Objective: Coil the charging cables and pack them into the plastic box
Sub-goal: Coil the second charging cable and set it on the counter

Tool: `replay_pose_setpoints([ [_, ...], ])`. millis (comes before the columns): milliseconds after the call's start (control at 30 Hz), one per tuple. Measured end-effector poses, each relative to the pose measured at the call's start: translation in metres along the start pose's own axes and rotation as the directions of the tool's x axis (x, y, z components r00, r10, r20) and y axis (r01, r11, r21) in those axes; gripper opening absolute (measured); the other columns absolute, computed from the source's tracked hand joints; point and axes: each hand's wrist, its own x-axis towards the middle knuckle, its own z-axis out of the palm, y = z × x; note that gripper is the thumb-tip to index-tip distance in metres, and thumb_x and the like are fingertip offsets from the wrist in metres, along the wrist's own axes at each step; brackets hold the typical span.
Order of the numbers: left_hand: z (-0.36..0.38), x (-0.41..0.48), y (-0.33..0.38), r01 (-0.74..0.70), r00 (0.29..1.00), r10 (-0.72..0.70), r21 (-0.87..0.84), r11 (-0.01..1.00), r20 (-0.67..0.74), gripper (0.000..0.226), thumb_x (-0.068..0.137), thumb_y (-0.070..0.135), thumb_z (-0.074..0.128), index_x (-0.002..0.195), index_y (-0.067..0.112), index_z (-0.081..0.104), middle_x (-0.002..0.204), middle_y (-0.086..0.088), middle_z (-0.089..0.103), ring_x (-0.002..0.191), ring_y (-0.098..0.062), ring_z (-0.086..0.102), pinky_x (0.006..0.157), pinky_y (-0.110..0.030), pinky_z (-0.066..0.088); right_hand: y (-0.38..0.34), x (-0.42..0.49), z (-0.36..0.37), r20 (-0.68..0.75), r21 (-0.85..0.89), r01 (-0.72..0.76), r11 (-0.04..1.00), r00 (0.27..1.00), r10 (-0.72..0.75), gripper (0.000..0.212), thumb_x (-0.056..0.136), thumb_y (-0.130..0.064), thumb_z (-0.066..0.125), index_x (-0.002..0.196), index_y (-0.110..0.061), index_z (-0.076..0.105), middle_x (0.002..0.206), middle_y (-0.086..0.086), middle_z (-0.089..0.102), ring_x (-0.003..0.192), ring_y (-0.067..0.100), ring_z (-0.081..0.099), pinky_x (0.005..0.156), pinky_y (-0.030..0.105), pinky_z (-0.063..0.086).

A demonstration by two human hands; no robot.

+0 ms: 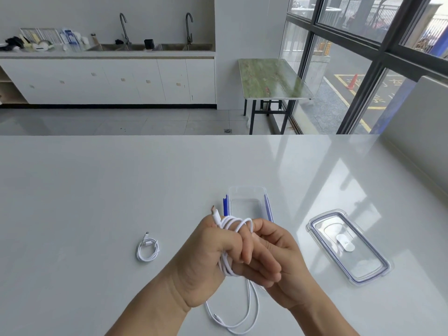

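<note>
A white charging cable point(233, 224) is wound in several loops around the fingers of my left hand point(208, 258), its plug sticking up past the thumb. My right hand point(274, 253) pinches the same cable against the left fingers. The cable's loose tail point(249, 309) hangs down and lies in a loop on the table near the front edge. A second white cable point(148, 248) lies coiled on the table to the left. The clear plastic box point(247, 197) with blue side clips stands open just behind my hands.
The box's clear lid point(349, 246) lies flat on the white table point(97, 202) to the right, with a white piece at its middle. Beyond the table are a tiled floor, a sink counter, a green folding table and large windows.
</note>
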Motion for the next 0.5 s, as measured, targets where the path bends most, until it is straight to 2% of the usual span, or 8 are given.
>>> replay_pose_setpoints([
  [133,-0.001,0.004,0.008,0.031,0.999,-0.030,-0.016,0.999,0.016,0.016,0.054,-0.005,0.039,0.050,0.002,0.053,0.072,-0.032,0.069,0.064,-0.041,0.068,0.066,-0.043,0.059,-0.006,0.004,-0.003,0.021,-0.052,-0.017,0.998,1.000,0.019,0.033,0.074,-0.029,0.086,0.091,-0.006,0.069,0.072,0.017,0.066,0.062,0.028,0.061,0.057,0.031,0.054],
  [200,-0.007,0.006,0.007,0.068,0.995,-0.064,-0.051,0.996,0.072,0.014,0.055,-0.002,0.040,0.050,0.000,0.053,0.072,-0.032,0.070,0.063,-0.039,0.068,0.064,-0.041,0.058,-0.010,0.003,-0.006,0.027,-0.074,-0.036,0.997,0.999,0.038,0.037,0.076,-0.031,0.084,0.094,-0.006,0.065,0.077,0.023,0.057,0.070,0.036,0.049,0.063,0.033,0.047],
  [267,-0.011,0.007,0.004,0.104,0.990,-0.096,-0.079,0.991,0.108,0.016,0.057,-0.001,0.038,0.051,0.000,0.052,0.070,-0.031,0.070,0.061,-0.038,0.068,0.061,-0.038,0.058,-0.012,0.001,-0.006,0.034,-0.119,-0.029,0.992,0.999,0.033,0.042,0.081,-0.041,0.077,0.099,-0.005,0.063,0.086,0.032,0.049,0.077,0.042,0.038,0.069,0.042,0.038],
  [367,-0.015,0.007,0.000,0.134,0.985,-0.128,-0.043,0.990,0.120,0.023,0.060,-0.004,0.033,0.050,0.001,0.053,0.069,-0.029,0.069,0.060,-0.037,0.067,0.060,-0.038,0.057,-0.014,0.000,-0.001,-0.026,-0.309,0.008,0.951,1.000,-0.017,0.045,0.086,-0.053,0.067,0.104,-0.012,0.069,0.080,0.028,0.056,0.074,0.038,0.048,0.070,0.047,0.038],
  [433,-0.015,0.006,-0.002,0.140,0.983,-0.137,-0.017,0.990,0.121,0.025,0.060,-0.005,0.034,0.049,0.000,0.055,0.071,-0.029,0.069,0.062,-0.038,0.067,0.062,-0.039,0.057,-0.015,0.001,0.000,-0.068,-0.397,0.018,0.917,0.997,-0.049,0.031,0.089,-0.041,0.066,0.097,-0.012,0.071,0.076,0.021,0.062,0.074,0.034,0.053,0.072,0.048,0.040],
  [500,-0.014,0.005,-0.002,0.143,0.982,-0.142,-0.004,0.990,0.121,0.024,0.060,-0.006,0.036,0.051,-0.002,0.058,0.074,-0.030,0.070,0.066,-0.038,0.067,0.065,-0.040,0.058,-0.015,0.000,-0.002,-0.075,-0.409,0.031,0.912,0.995,-0.067,0.021,0.092,-0.028,0.062,0.088,-0.009,0.068,0.072,0.018,0.065,0.072,0.031,0.057,0.072,0.045,0.044],
])
